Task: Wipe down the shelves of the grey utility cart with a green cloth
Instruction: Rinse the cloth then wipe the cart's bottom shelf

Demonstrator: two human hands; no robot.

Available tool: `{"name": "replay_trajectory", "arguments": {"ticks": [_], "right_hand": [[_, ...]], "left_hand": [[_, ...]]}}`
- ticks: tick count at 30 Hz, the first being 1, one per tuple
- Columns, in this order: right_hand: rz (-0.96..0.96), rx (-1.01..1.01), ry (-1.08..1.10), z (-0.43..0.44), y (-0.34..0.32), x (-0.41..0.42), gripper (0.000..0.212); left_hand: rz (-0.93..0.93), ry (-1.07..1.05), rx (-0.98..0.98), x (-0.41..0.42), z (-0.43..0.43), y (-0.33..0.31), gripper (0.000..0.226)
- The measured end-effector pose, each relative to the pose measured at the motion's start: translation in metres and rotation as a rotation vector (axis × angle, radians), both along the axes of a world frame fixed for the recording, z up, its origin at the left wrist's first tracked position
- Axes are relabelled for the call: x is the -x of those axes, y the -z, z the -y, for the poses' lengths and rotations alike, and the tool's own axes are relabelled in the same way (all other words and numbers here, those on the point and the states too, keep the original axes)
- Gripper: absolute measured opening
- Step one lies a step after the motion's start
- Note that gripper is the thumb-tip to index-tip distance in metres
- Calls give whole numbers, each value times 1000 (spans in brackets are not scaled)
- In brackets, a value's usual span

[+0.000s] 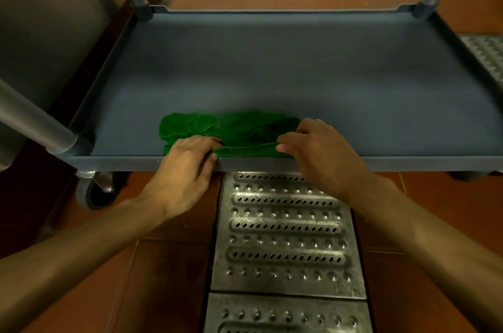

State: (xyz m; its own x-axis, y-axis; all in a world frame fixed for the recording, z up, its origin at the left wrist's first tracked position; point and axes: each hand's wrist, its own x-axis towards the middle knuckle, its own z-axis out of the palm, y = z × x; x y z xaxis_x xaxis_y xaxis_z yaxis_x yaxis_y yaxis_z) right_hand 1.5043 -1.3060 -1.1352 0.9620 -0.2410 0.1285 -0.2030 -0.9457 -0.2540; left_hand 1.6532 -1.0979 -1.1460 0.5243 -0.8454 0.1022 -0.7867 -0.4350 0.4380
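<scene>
Both hands, left hand (187, 158) and right hand (313, 147), pinch the crumpled green cloth (231, 131) at the grey plastic cart shelf's (272, 68) near edge; next, sweep farther.

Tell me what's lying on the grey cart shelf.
The green cloth, bunched at the front of the shelf, held by the left hand and right hand. The surface beneath it is hidden.

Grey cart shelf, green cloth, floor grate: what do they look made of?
Grey cart shelf: likely moulded plastic, matte; even colour, raised lip, rounded moulded corners.
Crumpled green cloth: soft woven or microfibre fabric; it folds and bunches, weave too blurred to tell.
Perforated silvery floor grate: metal, probably stainless steel; dull sheen, scratches, punched slots and dimples.
</scene>
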Motion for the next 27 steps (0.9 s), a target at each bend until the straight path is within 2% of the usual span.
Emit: {"name": "replay_trajectory", "arguments": {"ticks": [8,20,27], "right_hand": [[28,46,66,35,-4,41,16],[14,18,219,70,-14,87,28],[13,41,316,92,-16,121,29]], "left_hand": [[-19,92,29,25,42,6,26],[-44,188,14,56,96,10,31],[-71,248,59,80,131,11,29]]}}
